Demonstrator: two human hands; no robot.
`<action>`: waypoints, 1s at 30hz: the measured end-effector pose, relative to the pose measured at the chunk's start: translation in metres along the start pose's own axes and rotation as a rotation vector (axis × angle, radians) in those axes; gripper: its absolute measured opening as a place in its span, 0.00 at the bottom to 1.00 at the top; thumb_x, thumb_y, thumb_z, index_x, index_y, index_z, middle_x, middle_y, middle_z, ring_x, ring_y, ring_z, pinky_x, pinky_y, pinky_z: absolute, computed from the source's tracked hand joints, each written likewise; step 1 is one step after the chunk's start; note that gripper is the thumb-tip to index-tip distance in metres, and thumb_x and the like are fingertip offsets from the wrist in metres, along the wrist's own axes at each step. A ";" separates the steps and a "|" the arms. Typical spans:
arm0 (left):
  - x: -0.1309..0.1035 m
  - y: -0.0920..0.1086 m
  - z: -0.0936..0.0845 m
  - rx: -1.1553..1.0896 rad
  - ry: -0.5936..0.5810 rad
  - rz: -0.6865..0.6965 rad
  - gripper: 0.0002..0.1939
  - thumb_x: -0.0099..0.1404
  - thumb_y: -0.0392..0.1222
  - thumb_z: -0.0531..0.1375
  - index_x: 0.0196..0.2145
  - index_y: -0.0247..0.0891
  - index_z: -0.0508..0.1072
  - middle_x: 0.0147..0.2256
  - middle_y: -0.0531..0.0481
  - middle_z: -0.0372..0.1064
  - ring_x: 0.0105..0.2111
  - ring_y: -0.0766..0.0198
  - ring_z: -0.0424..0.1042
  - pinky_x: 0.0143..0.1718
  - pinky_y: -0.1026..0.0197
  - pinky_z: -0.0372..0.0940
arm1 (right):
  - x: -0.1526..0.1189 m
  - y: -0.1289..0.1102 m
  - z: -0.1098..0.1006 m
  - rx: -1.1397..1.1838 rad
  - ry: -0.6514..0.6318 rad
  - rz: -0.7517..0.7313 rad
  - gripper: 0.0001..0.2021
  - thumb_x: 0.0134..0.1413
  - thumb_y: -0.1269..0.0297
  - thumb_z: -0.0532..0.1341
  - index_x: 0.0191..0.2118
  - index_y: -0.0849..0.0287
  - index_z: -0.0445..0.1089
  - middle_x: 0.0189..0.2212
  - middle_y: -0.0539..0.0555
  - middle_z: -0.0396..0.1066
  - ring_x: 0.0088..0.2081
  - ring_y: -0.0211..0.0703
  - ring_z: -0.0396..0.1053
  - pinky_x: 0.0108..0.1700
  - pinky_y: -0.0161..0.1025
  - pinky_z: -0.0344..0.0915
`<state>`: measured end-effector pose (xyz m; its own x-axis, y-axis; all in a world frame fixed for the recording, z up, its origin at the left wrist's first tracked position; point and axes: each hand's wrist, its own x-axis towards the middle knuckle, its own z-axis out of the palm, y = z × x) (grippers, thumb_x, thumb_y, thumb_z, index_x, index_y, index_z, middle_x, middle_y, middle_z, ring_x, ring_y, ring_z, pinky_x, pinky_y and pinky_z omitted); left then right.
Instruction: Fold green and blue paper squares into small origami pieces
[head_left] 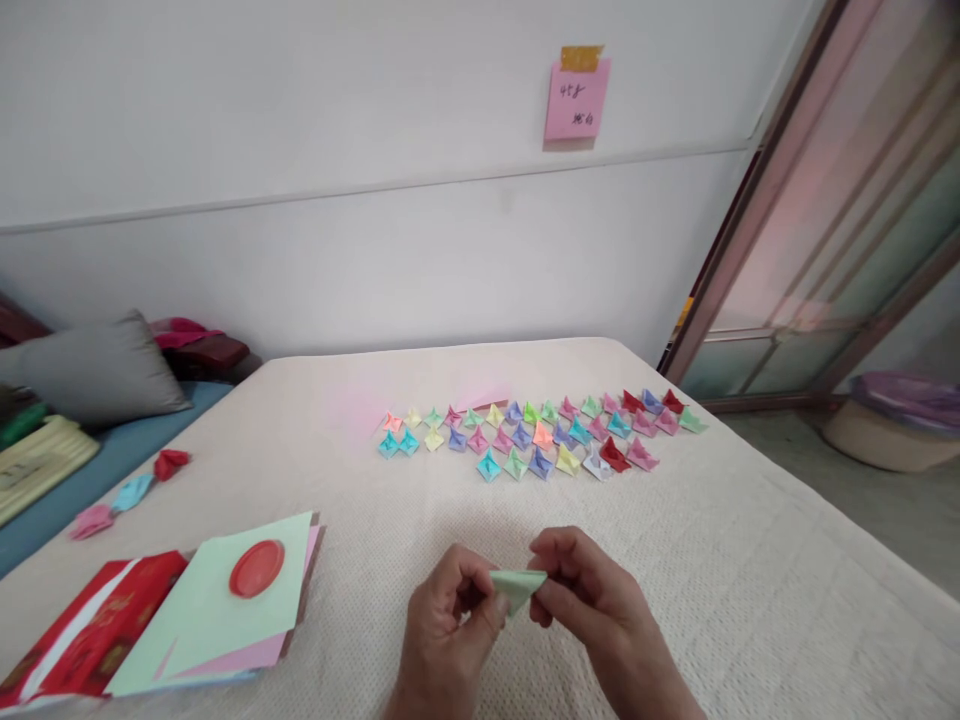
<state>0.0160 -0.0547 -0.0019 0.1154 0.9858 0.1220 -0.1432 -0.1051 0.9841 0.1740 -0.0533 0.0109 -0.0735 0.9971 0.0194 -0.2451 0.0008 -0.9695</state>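
A small piece of light green folded paper [519,588], roughly triangular with its point down, is held up between my two hands, above the near part of the table. My left hand [454,625] pinches its left side between thumb and fingers. At its right corner, my right hand [589,600] has thumb and fingers closed on the edge. Beyond the hands stand several small folded paper boats [541,462] in rows, in pink, blue, green, yellow, red and orange.
A stack of coloured paper sheets [225,620] with a red round lid [256,569] on top lies at left, beside a red packet [90,630]. Folded pieces [133,493] lie along the left edge. A pink note [576,100] hangs on the wall. A bucket [892,425] stands at right.
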 end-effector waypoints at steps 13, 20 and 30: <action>-0.010 0.005 0.007 0.232 0.123 0.151 0.03 0.63 0.40 0.58 0.36 0.42 0.66 0.28 0.55 0.70 0.29 0.66 0.72 0.32 0.65 0.65 | -0.001 -0.004 0.005 0.073 0.002 0.045 0.05 0.44 0.63 0.69 0.26 0.58 0.75 0.18 0.49 0.71 0.24 0.36 0.64 0.29 0.33 0.61; -0.010 0.003 0.009 0.215 0.107 0.084 0.08 0.61 0.42 0.60 0.38 0.42 0.65 0.28 0.54 0.73 0.29 0.65 0.72 0.32 0.65 0.65 | -0.001 -0.004 0.001 0.046 -0.015 0.033 0.06 0.44 0.63 0.68 0.23 0.59 0.75 0.16 0.48 0.70 0.22 0.35 0.63 0.27 0.33 0.58; -0.003 0.019 0.004 0.119 -0.022 -0.034 0.12 0.62 0.48 0.59 0.31 0.36 0.74 0.21 0.54 0.65 0.24 0.68 0.63 0.26 0.67 0.58 | -0.001 -0.008 -0.002 -0.052 -0.044 0.003 0.06 0.44 0.64 0.68 0.22 0.58 0.74 0.19 0.48 0.68 0.24 0.37 0.60 0.28 0.36 0.54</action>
<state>0.0173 -0.0598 0.0166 0.1399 0.9861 0.0894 -0.0216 -0.0873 0.9960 0.1782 -0.0546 0.0186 -0.1165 0.9929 0.0259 -0.1946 0.0028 -0.9809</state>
